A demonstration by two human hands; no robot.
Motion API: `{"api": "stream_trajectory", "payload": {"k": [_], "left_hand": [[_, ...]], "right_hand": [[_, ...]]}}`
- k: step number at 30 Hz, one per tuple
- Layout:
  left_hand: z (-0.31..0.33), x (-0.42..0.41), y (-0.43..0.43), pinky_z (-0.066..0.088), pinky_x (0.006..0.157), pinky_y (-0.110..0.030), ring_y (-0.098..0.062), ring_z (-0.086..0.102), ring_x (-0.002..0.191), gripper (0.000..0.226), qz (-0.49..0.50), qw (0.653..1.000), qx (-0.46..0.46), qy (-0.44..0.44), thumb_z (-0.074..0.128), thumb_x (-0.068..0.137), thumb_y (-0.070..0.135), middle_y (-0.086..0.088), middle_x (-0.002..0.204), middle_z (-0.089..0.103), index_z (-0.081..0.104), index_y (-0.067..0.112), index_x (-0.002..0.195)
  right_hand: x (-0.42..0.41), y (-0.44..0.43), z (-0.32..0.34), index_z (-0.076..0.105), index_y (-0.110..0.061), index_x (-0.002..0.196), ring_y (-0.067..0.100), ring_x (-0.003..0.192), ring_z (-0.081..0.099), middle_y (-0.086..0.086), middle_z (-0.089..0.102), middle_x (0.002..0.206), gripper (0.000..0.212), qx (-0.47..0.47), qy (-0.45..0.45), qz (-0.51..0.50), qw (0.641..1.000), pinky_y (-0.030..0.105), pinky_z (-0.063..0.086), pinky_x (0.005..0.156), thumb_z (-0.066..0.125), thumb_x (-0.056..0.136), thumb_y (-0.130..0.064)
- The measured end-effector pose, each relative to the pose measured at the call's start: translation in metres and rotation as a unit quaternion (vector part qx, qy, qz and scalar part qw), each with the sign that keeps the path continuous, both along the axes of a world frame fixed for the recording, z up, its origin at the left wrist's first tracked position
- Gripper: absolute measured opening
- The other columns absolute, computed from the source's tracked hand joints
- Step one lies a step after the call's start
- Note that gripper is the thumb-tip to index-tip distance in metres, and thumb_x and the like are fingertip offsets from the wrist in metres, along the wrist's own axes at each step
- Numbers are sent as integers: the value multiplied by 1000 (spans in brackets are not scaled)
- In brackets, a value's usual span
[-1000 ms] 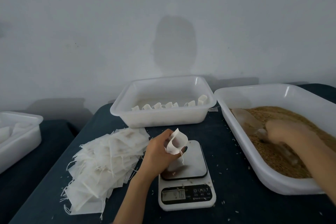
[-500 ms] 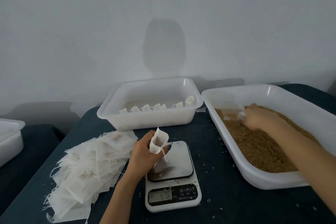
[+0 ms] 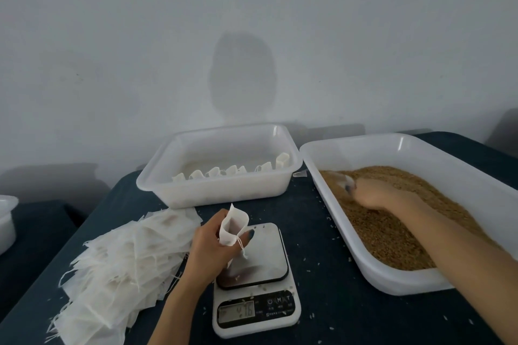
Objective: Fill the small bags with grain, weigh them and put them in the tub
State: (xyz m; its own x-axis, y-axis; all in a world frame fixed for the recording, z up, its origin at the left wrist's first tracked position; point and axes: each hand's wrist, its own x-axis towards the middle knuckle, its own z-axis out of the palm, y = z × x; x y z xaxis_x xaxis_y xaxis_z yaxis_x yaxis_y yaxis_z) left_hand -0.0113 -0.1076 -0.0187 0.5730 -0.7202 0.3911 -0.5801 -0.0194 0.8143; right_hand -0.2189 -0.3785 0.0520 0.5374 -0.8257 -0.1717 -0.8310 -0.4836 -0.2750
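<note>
The left hand (image 3: 207,244) curls its fingers round an open small bag (image 3: 231,228) just above the scale (image 3: 256,302); the right hand (image 3: 375,193) grips a clear scoop (image 3: 340,180) in the grain (image 3: 392,227) at right; the tub (image 3: 213,193) sits far, behind the scale

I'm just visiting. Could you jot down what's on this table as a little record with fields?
Left hand: holds an open small bag above the scale
Right hand: grips a clear scoop, down in the grain
Grain tub: right of the scale
Far tub: row of filled bags inside
Empty bags: piled left of the scale
</note>
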Motion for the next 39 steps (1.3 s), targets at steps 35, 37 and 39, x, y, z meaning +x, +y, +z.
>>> {"api": "stream_trajectory", "payload": {"k": [35,37,39], "left_hand": [[12,-12,1,55,68,-37,-11,64,75,21,-5,998,37,41,65,73,53,11,84,68,60,42,90],[12,-10,1,55,69,-39,-9,63,76,21,12,998,49,22,63,73,51,14,84,68,59,42,91],[12,-9,2,56,70,-39,-4,63,78,25,23,998,65,7,61,71,55,20,86,67,57,46,94]], "right_hand": [[-20,-16,21,54,-19,121,18,73,55,2,61,96,22,5,-223,55,973,30,41,60,42,102,-18],[-15,-4,26,53,-22,122,21,84,60,-1,62,107,26,15,-247,106,963,35,49,68,41,102,-12],[-9,9,32,53,-21,127,22,110,58,0,58,125,35,24,-263,155,952,42,49,93,40,100,-3]]}}
